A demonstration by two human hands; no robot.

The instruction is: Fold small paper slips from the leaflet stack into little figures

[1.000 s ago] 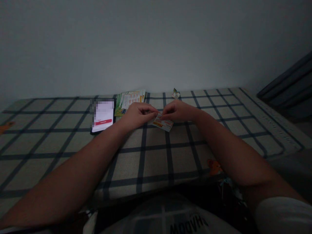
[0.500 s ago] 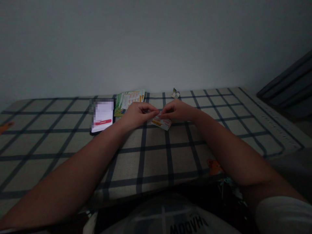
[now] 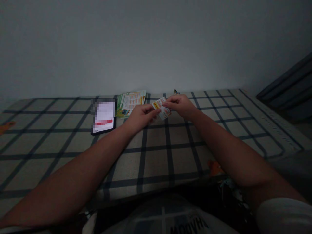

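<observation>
While both arms come in from the bottom corners of the frame, the hands meet near center with one card [image 3: 162, 109] between them. Left forearm [image 3: 80, 165] runs diagonally up from lower left, elbow out; wrist looks nearly straight. Left hand [image 3: 142, 116]: thumb laid over the card's lower-left part, fingers curled behind it, so thumb and fingers are pinching it. Right forearm [image 3: 224, 143] angles up from lower right, past a pale sleeve [image 3: 284, 213]. Right hand [image 3: 181, 104]: pointing left, thumb and forefinger pinching the card's upper-right edge, other fingers bent in close. Grip force: can't tell from where I'm standing. Card is slanted, printed side facing the wearer, orange print and a yellow block visible. Can't tell if its low corner touches the cloth [image 3: 156, 159].

Around it: fanned pile [image 3: 133, 100] of similar cards left of center, just beyond the left hand. Phone [image 3: 104, 113] left of the pile, screen lit, partly pixelated. Small wrapper [image 3: 175, 91] above the right hand, mostly hidden by it. Wall [image 3: 156, 45] fills the top.
</observation>
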